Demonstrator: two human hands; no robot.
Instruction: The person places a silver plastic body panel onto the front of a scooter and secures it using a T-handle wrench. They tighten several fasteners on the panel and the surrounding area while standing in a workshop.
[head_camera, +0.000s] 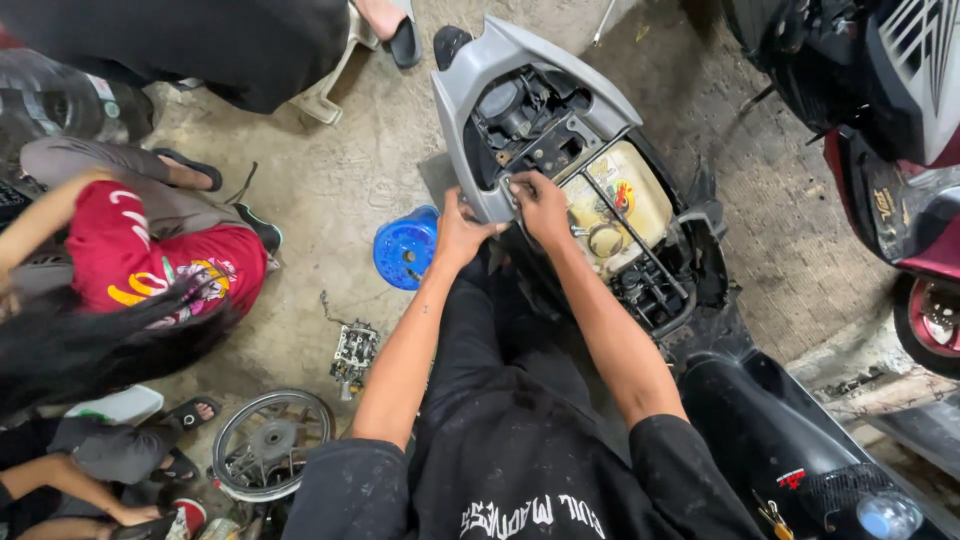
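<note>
Both hands up on the stripped scooter's tail. Left hand (462, 232) pressed against the near edge of the grey rear cowl (470, 75), fingers curled over its rim. Right hand (540, 205) set on the frame rail just above the yellowish fuel tank (625, 190), fingers clenched on something small, too hidden to name. Blue plastic stool (403, 250) on the concrete floor (330, 170), just left of the wrist. Loose carburettor (353, 352) and bare wheel (270, 445) lying farther left, near a crouching person in red (150, 255).

Grey scooter panel (470, 90), yellowish tank (630, 190), blue stool (400, 250).
</note>
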